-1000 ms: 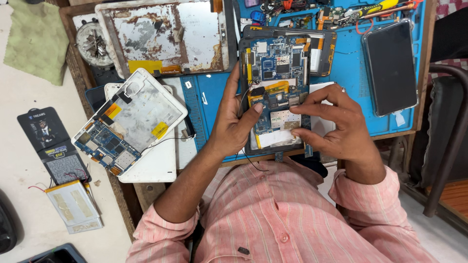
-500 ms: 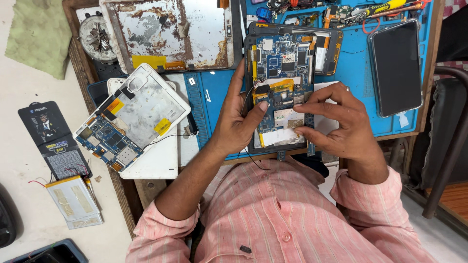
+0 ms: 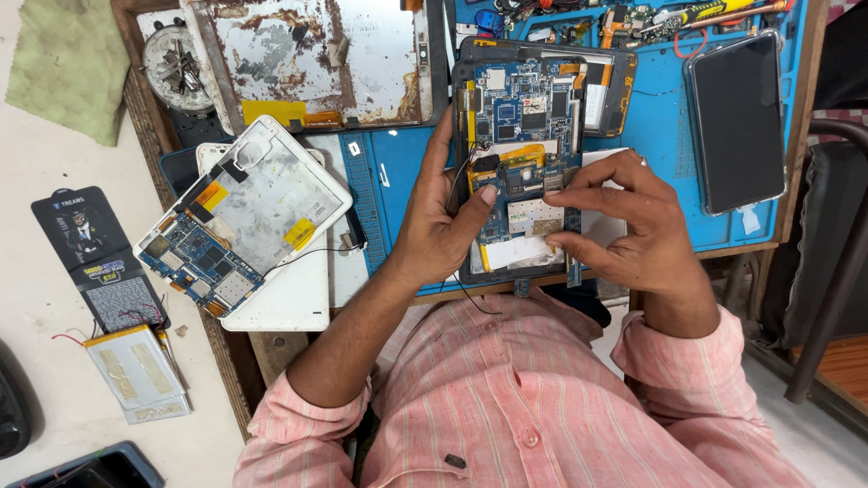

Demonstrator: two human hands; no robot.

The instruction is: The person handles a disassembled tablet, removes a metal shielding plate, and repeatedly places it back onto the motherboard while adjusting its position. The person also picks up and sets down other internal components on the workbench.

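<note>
At the far left, off the work surface, a folded green cloth (image 3: 65, 68) lies on pale ground, with a black printed card (image 3: 95, 258) and a flat silver battery pack with red and black wires (image 3: 137, 372) below it, set aside where they will not crowd the hands. On the tabletop (image 3: 271, 348), a rusted, scratched metal backing plate (image 3: 312, 59) lies at the top, and an opened white tablet with its silver shield and blue circuit board exposed (image 3: 240, 212) lies tilted on another white panel (image 3: 285, 298), parked just beside the blue work mat (image 3: 393, 181).

The left hand (image 3: 434, 230) wraps the left edge of the opened dark tablet with a bare blue circuit board (image 3: 524, 163), thumb pressed across onto the board; its grip is clamped on the tablet, seemingly to steady it flat on the mat close to the body. The right hand (image 3: 633, 239) hovers over the board's lower right, fingertips pinched together on a small part there; what exactly they hold is too small to tell.

Further right a black phone, screen down or dark (image 3: 737, 122), rests on the mat, and small tools (image 3: 687, 14) lie along the top edge, within reach.
</note>
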